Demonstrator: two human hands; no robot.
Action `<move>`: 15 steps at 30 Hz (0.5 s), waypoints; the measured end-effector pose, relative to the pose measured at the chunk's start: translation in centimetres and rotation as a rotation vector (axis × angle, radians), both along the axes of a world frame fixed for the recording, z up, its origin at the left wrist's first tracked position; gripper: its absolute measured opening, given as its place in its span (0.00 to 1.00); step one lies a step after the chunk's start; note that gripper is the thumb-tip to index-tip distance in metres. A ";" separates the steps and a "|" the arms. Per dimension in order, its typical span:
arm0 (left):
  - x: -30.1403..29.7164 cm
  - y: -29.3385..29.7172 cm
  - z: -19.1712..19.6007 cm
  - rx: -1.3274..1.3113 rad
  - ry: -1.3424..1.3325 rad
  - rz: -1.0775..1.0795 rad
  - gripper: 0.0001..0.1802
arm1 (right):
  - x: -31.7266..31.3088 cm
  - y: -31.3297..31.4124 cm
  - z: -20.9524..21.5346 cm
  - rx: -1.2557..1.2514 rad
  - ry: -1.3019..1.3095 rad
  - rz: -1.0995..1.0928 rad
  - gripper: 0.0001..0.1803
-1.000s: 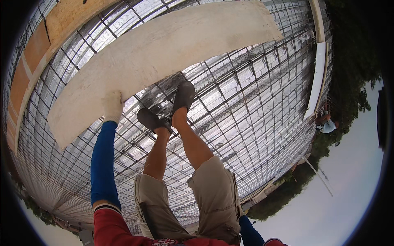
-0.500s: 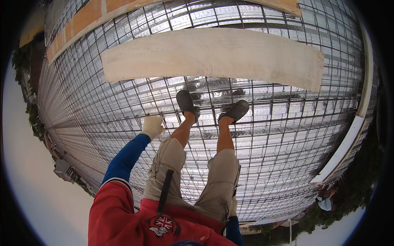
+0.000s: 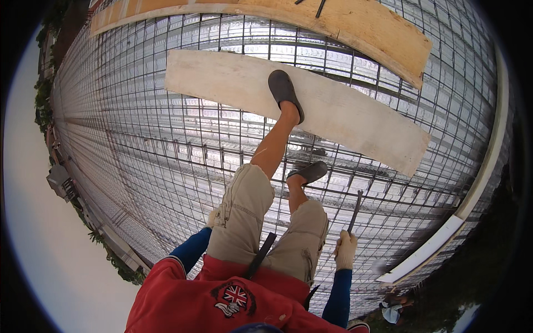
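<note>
I stand on a wide grid of steel reinforcing bars (image 3: 166, 144). My right hand (image 3: 346, 250), in a pale work glove, is closed around a thin dark metal tool (image 3: 354, 210) that points up and away from me. My left hand (image 3: 211, 218), also gloved, is mostly hidden behind my left thigh, so its grip cannot be seen. One foot in a dark shoe (image 3: 285, 93) rests on a long pale wooden plank (image 3: 355, 119). The other shoe (image 3: 308, 172) stands on the bars.
A second, yellower plank (image 3: 355, 28) lies farther away with a dark tool on it. A white edge board (image 3: 472, 205) runs along the right rim of the grid. Below the edge, a person (image 3: 393, 311) stands on the ground among trees.
The view has swung round. My left foot has stepped forward onto the pale plank. My right hand with the tool has come into sight, and my left arm has dropped beside my thigh.
</note>
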State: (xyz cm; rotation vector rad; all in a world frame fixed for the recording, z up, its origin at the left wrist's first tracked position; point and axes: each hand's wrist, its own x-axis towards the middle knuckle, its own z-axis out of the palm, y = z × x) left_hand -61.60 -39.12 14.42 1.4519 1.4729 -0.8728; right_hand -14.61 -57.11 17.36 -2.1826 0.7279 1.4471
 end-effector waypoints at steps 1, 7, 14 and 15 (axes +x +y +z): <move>0.3 -0.5 -0.2 0.010 -0.019 0.048 0.20 | 1.0 1.6 0.3 0.007 -0.011 -0.010 0.13; 3.2 2.3 -3.3 0.074 -0.115 0.318 0.20 | 4.2 9.9 2.4 -0.082 0.051 0.111 0.13; 10.8 25.1 -10.0 0.056 -0.148 0.152 0.20 | 8.8 22.3 3.1 -0.166 0.021 0.095 0.12; 11.8 28.5 -9.2 0.000 0.017 0.117 0.18 | 9.6 24.3 3.1 -0.166 0.030 0.097 0.11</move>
